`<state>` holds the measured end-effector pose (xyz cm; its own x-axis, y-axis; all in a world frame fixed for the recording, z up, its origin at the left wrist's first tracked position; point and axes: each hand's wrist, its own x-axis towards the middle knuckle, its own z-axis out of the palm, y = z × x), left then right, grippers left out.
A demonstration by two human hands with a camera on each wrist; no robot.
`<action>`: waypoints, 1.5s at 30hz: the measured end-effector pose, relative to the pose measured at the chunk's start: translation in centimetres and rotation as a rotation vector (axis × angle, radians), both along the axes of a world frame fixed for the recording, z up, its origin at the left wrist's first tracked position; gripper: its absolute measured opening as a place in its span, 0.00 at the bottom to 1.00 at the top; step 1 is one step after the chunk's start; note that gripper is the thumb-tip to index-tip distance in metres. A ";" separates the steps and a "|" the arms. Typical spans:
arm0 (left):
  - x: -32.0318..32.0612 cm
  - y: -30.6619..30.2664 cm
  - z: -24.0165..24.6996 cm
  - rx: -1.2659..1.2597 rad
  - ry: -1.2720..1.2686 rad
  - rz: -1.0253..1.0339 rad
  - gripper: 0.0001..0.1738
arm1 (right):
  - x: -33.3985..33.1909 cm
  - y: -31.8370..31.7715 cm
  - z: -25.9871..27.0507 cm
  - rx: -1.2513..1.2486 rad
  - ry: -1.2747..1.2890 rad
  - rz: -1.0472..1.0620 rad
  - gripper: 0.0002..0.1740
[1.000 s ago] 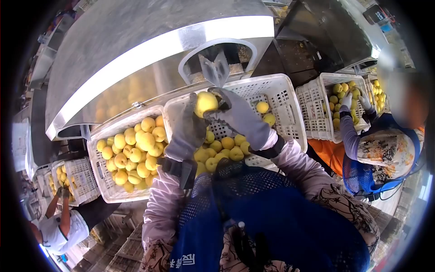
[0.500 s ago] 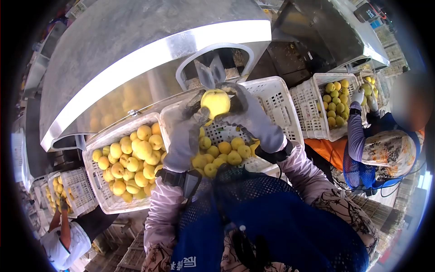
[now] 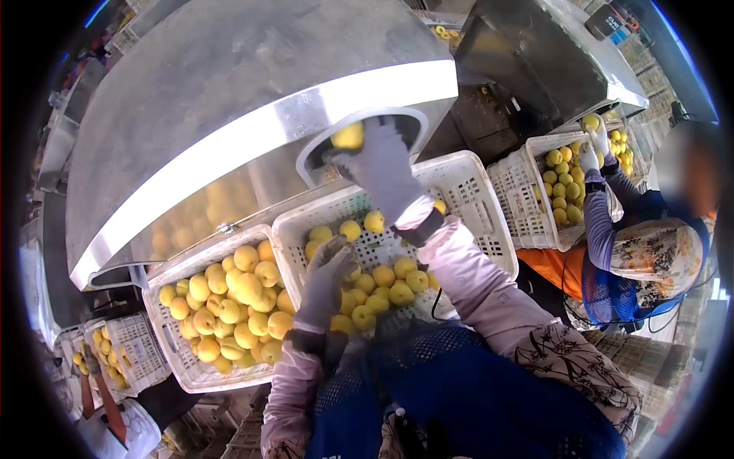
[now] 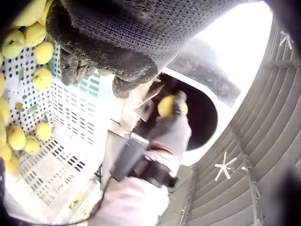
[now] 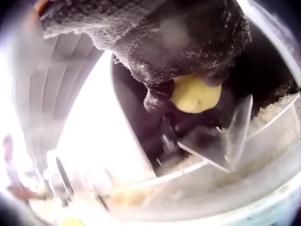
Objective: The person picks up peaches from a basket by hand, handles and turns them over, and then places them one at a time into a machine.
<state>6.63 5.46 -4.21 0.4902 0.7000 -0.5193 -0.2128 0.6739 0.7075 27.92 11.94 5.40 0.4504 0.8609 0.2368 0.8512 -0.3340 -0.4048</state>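
Observation:
My gloved right hand (image 3: pixel 382 168) grips a yellow peach (image 3: pixel 348 136) inside the arched opening of the metal machine (image 3: pixel 252 69). In the right wrist view, the peach (image 5: pixel 196 94) shows under the dark fingertips, above a V-shaped metal guide (image 5: pixel 221 143) at the opening's edge. My left hand (image 3: pixel 329 271), in a dirty grey glove, hangs over the middle white crate (image 3: pixel 489 222), close above several peaches (image 3: pixel 375 294). Its fingers look loosely curled with no fruit in them, and the left wrist view shows the same hand (image 4: pixel 108 42).
A fuller white crate (image 3: pixel 164 336) heaped with peaches stands on the left. To the right, another person (image 3: pixel 650 237) handles fruit over a crate (image 3: pixel 512 183). A further person (image 3: pixel 115 428) works at the lower left. The machine's front edge overhangs the crates.
Both hands held the peach together over the middle crate. The right hand has carried it forward into the machine's opening, while the left has let go and lowered toward the peaches in the crate.

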 end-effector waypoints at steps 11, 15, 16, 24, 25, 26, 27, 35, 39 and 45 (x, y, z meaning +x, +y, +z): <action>9.5 5.0 -13.9 0.660 1.178 -0.744 0.55 | 12.6 -15.9 -16.3 -0.446 0.579 -0.137 0.49; 15.2 2.0 -16.0 0.916 1.319 -0.784 0.53 | 16.8 -14.7 -28.0 -0.560 0.185 -0.063 0.38; 16.0 1.7 -16.5 0.914 1.323 -0.795 0.53 | 17.0 -14.3 -29.3 -0.564 0.195 -0.066 0.38; 13.3 1.9 -19.0 0.838 1.037 -0.734 0.44 | 12.5 -13.7 -13.9 -0.254 1.856 -0.275 0.29; 12.7 2.2 -19.0 0.842 1.045 -0.719 0.44 | 11.2 -13.8 -14.4 -0.149 1.829 -0.312 0.31; 11.9 2.2 -19.0 0.697 0.741 -0.548 0.39 | 11.1 -15.0 -14.2 -0.152 1.832 -0.304 0.31; 11.0 2.0 -18.8 0.547 0.441 -0.380 0.35 | 10.7 -15.5 -11.5 -0.136 1.945 -0.205 0.29; 6.7 -0.7 -0.3 0.016 -0.160 -0.050 0.32 | 6.7 -15.2 -6.1 -0.215 1.579 0.081 0.39; 5.8 0.3 3.2 0.075 -0.205 0.014 0.31 | 4.7 -14.3 -4.7 -0.075 1.159 0.254 0.41; 4.1 0.7 5.4 0.725 0.068 0.043 0.29 | 1.4 -10.4 0.3 0.219 0.594 0.230 0.48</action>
<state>10.69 6.16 1.16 0.4378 0.8974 0.0543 -0.1683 0.0225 0.9855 29.35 1.54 5.75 0.3688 0.9109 0.1852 0.5024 -0.0277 -0.8642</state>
